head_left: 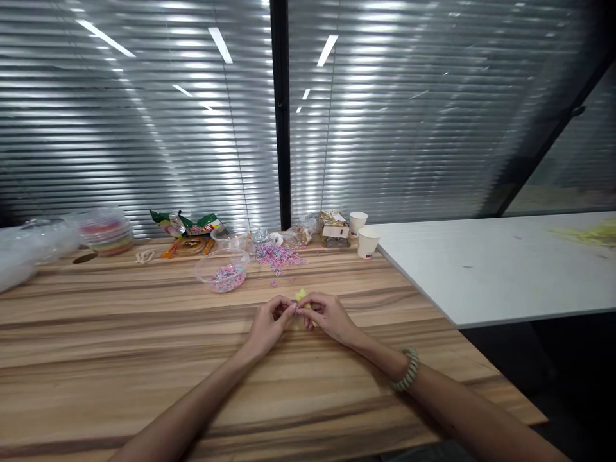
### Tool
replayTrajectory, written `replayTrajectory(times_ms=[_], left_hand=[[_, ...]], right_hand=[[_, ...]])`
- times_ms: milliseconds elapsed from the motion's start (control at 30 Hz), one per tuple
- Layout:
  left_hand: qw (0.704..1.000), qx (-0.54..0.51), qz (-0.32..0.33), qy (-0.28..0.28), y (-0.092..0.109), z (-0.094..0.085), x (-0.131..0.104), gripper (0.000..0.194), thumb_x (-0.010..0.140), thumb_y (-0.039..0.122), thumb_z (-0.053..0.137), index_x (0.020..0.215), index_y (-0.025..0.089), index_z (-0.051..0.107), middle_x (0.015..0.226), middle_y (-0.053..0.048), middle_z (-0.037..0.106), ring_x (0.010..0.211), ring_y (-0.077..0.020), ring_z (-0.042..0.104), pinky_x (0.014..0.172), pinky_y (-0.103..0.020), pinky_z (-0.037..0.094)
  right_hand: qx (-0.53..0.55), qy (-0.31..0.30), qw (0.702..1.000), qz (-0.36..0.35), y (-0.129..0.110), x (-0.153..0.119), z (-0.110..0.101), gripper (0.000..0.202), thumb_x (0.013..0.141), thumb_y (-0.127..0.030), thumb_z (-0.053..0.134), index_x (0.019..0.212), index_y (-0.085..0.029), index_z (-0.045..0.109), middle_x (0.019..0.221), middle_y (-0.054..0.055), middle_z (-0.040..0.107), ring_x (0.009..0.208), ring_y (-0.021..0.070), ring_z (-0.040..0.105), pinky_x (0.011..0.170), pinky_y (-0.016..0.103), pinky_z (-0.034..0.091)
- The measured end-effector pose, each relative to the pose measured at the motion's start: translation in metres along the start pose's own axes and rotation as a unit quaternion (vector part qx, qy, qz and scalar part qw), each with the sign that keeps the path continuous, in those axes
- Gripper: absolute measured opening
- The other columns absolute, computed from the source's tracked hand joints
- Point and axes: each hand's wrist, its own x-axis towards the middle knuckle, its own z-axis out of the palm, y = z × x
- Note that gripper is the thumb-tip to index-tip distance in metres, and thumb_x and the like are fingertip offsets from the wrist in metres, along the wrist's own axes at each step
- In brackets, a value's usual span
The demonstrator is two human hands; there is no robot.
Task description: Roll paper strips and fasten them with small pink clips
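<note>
My left hand (270,325) and my right hand (332,317) meet above the wooden table, fingertips touching in a pinch. A small pale yellow piece (301,295) sticks out past the fingers of my right hand, and more yellow shows beneath them. Whatever lies between the two pinches is too small to make out. Just beyond my hands stands a clear round bowl (202,272) with small pink and purple pieces (228,277) inside. To its right is a loose pile of similar pink, purple and bluish pieces (279,255) on the tabletop.
Two white paper cups (368,243) stand at the back right, beside a small box (335,229). Farther left are a green snack bag (192,224), stacked clear tubs (104,231) and plastic wrap (17,256). A white table (462,263) adjoins on the right.
</note>
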Motion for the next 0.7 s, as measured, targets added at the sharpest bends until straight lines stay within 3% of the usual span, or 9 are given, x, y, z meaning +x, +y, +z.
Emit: replayTrajectory(times_ms=[233, 467, 567, 700], left_hand=[[0.999, -0.025, 0.019, 0.013, 0.002, 0.0, 0.0, 0.029, 0.077, 0.038, 0.046, 0.079, 0.011, 0.055, 0.076, -0.005, 0.056, 0.072, -0.0117, 0.049, 0.067, -0.021, 0.038], [0.99, -0.087, 0.106, 0.011, 0.006, -0.002, -0.001, 0.02, 0.077, 0.03, 0.05, 0.075, 0.011, 0.054, 0.084, -0.007, 0.053, 0.084, -0.0135, 0.048, 0.078, -0.024, 0.036], [0.988, -0.13, 0.076, -0.017, 0.01, -0.002, -0.003, 0.019, 0.075, 0.03, 0.052, 0.074, 0.011, 0.054, 0.082, -0.006, 0.053, 0.08, -0.0121, 0.048, 0.074, -0.022, 0.036], [0.964, -0.241, -0.044, -0.099, 0.016, -0.003, -0.005, 0.021, 0.075, 0.032, 0.051, 0.074, 0.011, 0.053, 0.07, -0.003, 0.049, 0.064, -0.0071, 0.042, 0.058, -0.017, 0.032]], right_hand=[[0.099, -0.025, 0.994, 0.037, -0.004, 0.0, 0.0, 0.058, 0.059, -0.057, 0.044, 0.093, -0.01, 0.043, 0.067, -0.001, 0.05, 0.054, -0.0081, 0.044, 0.053, 0.005, 0.039], [0.277, -0.07, 0.952, 0.114, -0.012, -0.003, 0.001, 0.054, 0.055, -0.046, 0.055, 0.095, -0.015, 0.038, 0.079, -0.001, 0.052, 0.06, -0.0087, 0.044, 0.055, 0.005, 0.035], [0.291, -0.08, 0.945, 0.13, -0.011, -0.003, 0.0, 0.052, 0.055, -0.043, 0.056, 0.095, -0.015, 0.038, 0.083, -0.001, 0.052, 0.062, -0.0079, 0.046, 0.056, 0.005, 0.034], [0.271, -0.043, 0.953, 0.125, -0.008, -0.001, 0.0, 0.052, 0.055, -0.046, 0.055, 0.092, -0.014, 0.039, 0.083, -0.001, 0.052, 0.06, -0.0074, 0.045, 0.053, 0.006, 0.033]])
